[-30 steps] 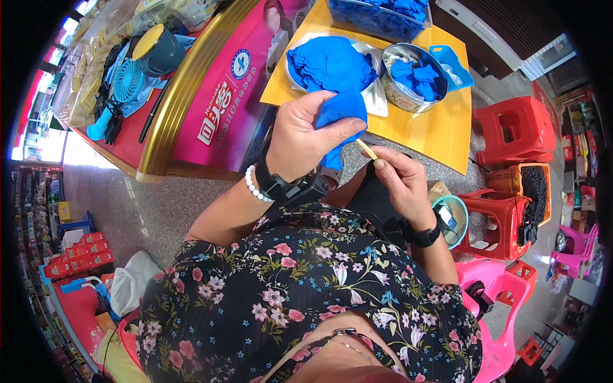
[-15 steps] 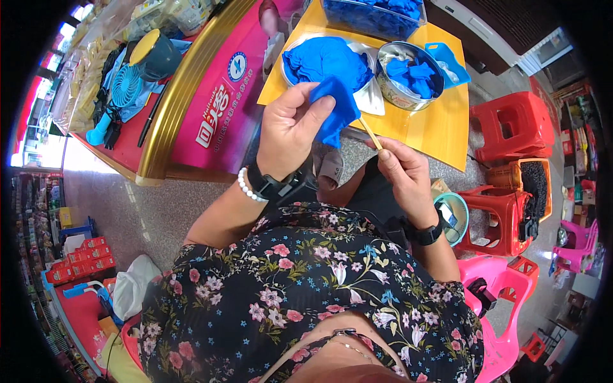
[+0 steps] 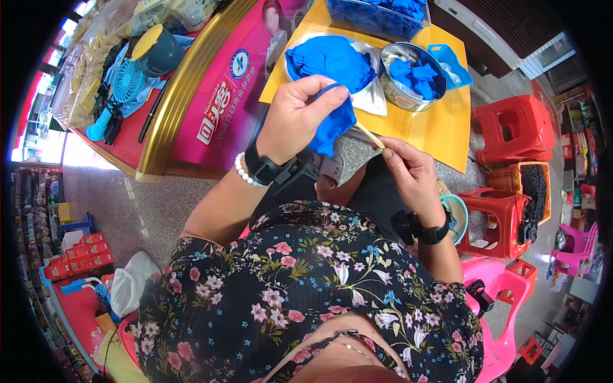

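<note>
Stone floor, a yellow board (image 3: 440,127) laid across the far middle, red stools (image 3: 514,124) to the right.

On the board, a metal bowl (image 3: 408,86) holds crumpled blue pieces, a tray (image 3: 370,99) to its left carries a blue heap, and a clear bin (image 3: 373,16) at the far edge is full of blue. The left hand (image 3: 297,118) has fingers closed around a soft, wrinkled blue piece (image 3: 333,124) just near the board's edge. The right hand (image 3: 408,172) pinches a thin wooden stick (image 3: 370,135) whose tip touches that piece.
</note>
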Demonstrator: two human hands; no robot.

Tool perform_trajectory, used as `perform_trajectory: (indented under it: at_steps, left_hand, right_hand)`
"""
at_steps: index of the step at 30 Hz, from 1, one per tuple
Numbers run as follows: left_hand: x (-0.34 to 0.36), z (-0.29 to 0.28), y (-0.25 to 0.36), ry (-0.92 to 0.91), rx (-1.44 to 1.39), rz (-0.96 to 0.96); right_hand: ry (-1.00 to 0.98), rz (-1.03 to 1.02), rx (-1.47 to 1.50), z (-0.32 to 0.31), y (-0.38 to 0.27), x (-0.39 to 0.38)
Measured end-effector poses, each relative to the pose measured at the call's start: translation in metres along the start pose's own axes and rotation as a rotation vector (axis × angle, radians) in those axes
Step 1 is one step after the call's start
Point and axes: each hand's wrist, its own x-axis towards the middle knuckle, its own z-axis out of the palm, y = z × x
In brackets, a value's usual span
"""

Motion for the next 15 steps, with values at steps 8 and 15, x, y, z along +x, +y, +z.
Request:
perform_trajectory:
  at_steps: [8,15]
  left_hand:
    - [0.015,-0.001,-0.02,-0.265,0.224,-0.224]
    - [0.022,-0.012,-0.015,-0.276,-0.185,-0.264]
  right_hand:
    - [-0.271,-0.074,-0.426,-0.015,-0.027,0.013]
    - [-0.296,0.053,0.154,-0.018,-0.008,0.004]
